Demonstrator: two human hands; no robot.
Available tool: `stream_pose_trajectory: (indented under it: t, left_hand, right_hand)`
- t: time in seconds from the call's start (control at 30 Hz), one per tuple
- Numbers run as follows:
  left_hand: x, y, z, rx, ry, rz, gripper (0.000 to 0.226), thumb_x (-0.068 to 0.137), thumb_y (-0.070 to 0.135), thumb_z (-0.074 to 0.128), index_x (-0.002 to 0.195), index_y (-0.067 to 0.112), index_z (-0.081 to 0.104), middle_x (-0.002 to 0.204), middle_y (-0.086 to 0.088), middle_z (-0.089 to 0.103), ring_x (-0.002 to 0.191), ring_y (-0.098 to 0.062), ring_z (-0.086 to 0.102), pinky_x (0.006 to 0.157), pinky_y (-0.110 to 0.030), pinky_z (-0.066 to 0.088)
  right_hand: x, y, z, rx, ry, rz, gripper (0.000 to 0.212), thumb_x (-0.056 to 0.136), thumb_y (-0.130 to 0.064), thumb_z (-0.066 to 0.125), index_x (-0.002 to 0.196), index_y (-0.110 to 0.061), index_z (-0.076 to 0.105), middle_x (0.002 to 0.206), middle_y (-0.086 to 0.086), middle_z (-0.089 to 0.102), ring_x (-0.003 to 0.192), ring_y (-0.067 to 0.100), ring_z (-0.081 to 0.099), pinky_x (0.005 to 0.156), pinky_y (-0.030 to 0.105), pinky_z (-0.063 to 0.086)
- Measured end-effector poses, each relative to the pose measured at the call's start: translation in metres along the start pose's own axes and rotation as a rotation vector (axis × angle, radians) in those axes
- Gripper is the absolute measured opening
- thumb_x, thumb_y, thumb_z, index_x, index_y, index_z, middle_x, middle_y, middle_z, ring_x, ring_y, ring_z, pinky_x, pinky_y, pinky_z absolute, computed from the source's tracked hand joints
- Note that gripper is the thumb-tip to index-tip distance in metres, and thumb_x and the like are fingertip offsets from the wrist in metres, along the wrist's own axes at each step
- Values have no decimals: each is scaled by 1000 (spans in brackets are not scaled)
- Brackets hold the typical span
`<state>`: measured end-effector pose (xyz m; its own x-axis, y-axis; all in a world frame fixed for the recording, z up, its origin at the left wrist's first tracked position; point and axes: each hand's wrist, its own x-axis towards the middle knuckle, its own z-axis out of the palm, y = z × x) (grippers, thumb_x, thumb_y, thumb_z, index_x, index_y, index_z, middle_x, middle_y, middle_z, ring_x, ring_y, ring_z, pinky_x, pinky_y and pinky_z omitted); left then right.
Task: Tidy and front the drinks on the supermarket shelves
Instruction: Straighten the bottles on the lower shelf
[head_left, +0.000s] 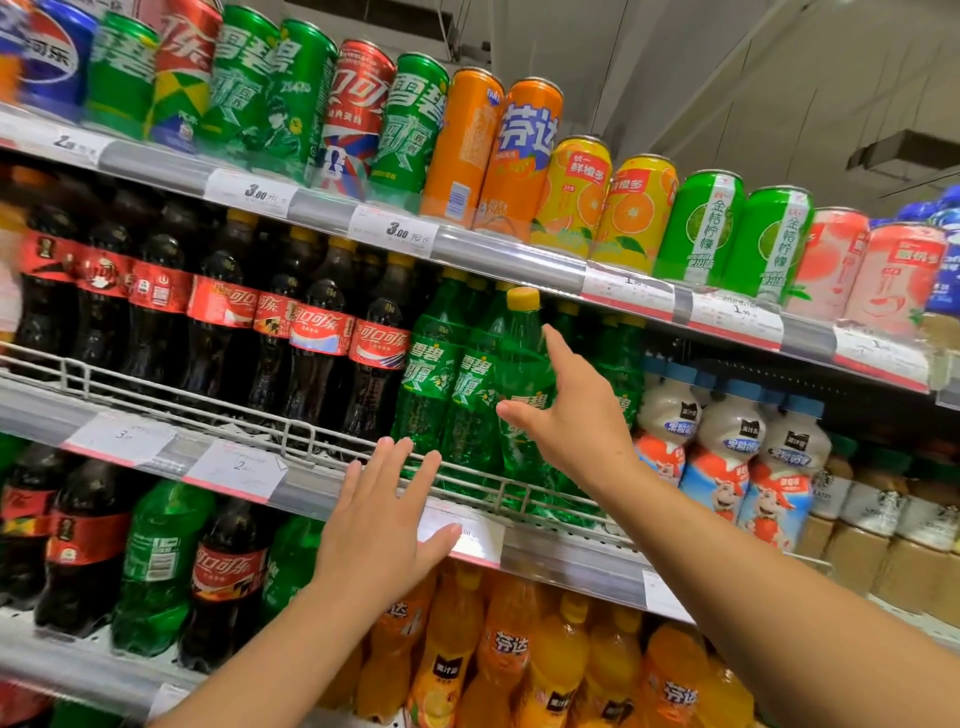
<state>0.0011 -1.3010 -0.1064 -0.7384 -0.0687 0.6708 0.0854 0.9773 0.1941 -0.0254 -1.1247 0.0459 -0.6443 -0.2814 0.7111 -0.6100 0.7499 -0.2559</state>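
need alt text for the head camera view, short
A person's right hand, fingers spread, reaches to a green soda bottle with a yellow cap on the middle shelf, while the open left hand hovers by the wire shelf rail. Cola bottles stand to the left, drink cans above, orange soda bottles below.

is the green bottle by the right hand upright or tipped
Upright. The green bottle stands with its yellow cap on top, behind the wire rail. The right hand is open against it.
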Motion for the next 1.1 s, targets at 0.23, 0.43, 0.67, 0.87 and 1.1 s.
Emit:
stream_pose_trajectory:
  t: [0.23,0.43,0.67,0.87,1.1]
  left_hand:
    - [-1,0,0,2,6,5,81,89,73,26,154,32,1,162,-2,-7,147,-21,-16,117,-44,-7]
    - [-1,-1,2,3,13,8,81,88,74,26,154,33,1,162,-1,-6,147,-21,-17,116,-43,-10]
    - [0,-2,6,20,16,2,82,87,76,24,153,35,0,162,1,-8,147,-20,-18,114,-41,-12]
    - [-1,-2,7,2,20,1,81,87,75,25,153,35,0,161,2,-10,142,-15,-26,114,-40,-11]
    - [-1,-2,6,-10,11,-2,81,87,74,28,153,35,1,161,3,-9,146,-18,-20,115,-40,-8]
  right_hand:
    - [5,-2,-8,-29,-90,30,98,83,-43,75,156,-29,10,150,8,42,108,26,58,95,39,47]
    - [17,5,-11,-8,-119,104,100,80,-40,78,156,-26,13,150,10,43,71,4,55,63,20,45]
    - [27,23,-10,112,-9,291,98,78,-41,81,150,-7,24,147,16,43,125,34,49,80,33,42]
    - [28,12,-7,-38,-14,267,103,78,-49,78,151,-8,17,136,17,51,111,34,59,79,40,52]
    - [40,-1,-26,-141,-250,351,96,76,-46,81,143,-8,24,80,8,62,61,26,69,58,42,61]
